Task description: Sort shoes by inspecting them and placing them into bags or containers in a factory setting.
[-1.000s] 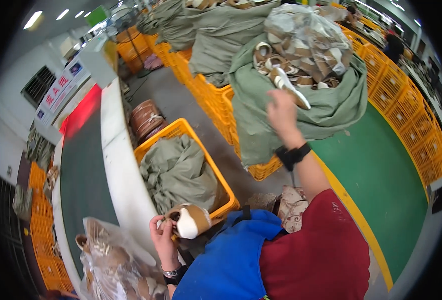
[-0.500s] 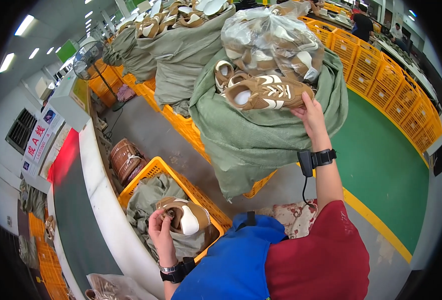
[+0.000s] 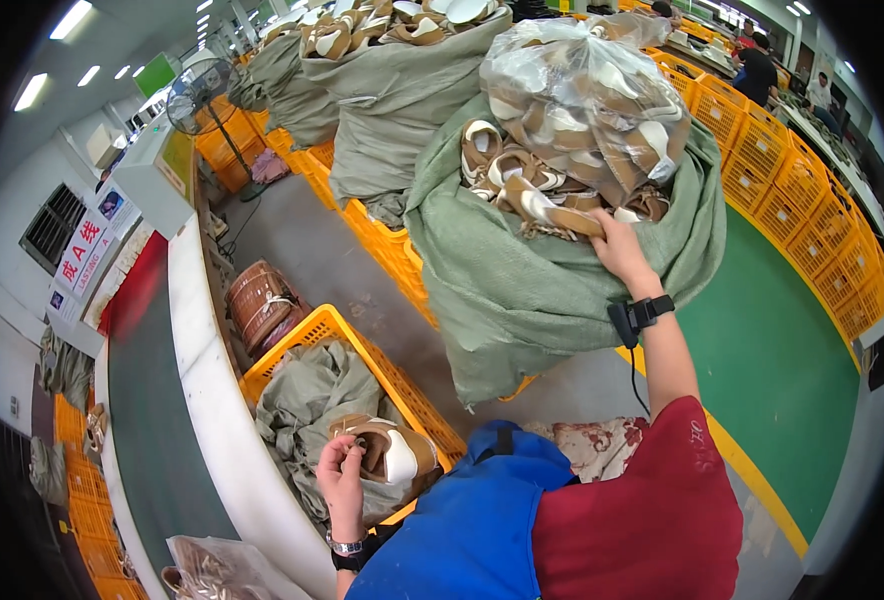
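Left hand (image 3: 345, 482) grips a brown-and-white shoe (image 3: 387, 452) over the yellow plastic crate (image 3: 314, 335). Right hand (image 3: 617, 246) closes on another tan shoe (image 3: 552, 211) atop the green woven sack (image 3: 522, 290).

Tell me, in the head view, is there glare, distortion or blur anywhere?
Head view: fisheye bends the conveyor edge and darkens the corners; ceiling lights blow out white; the clear plastic bag shows glare; the right hand and left hand look sharp.

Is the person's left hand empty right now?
No, the left hand holds a brown and white shoe over the yellow plastic crate lined with a crumpled green sack.
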`<state>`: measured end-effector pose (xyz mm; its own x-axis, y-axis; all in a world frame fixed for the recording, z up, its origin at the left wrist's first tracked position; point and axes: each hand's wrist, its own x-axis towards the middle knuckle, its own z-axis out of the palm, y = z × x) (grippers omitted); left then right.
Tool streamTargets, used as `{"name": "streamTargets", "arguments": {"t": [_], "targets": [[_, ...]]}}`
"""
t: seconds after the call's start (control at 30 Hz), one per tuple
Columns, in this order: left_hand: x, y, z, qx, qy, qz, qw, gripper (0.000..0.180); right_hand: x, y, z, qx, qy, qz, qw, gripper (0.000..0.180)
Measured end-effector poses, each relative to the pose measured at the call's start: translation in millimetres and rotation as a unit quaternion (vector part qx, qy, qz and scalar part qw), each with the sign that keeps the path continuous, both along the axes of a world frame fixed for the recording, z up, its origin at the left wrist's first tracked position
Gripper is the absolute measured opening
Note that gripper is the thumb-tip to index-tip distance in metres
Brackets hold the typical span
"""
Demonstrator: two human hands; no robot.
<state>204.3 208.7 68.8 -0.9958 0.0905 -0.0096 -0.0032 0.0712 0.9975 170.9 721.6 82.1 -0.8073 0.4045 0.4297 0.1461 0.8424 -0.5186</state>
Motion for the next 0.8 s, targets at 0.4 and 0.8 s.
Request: {"name": "streamTargets", "arguments": {"t": [0.4, 0.8], "targets": [[1, -29, -22, -0.048, 0.009, 0.024, 0.999, 0.012, -26, -41, 80, 0.291, 0.033, -0.140, 0.946, 0.034], [20, -58, -26, -0.123, 0.017, 0.112, 0.986, 0.012, -266, -14, -60, -0.180, 0.023, -0.120, 0.976, 0.053]]}}
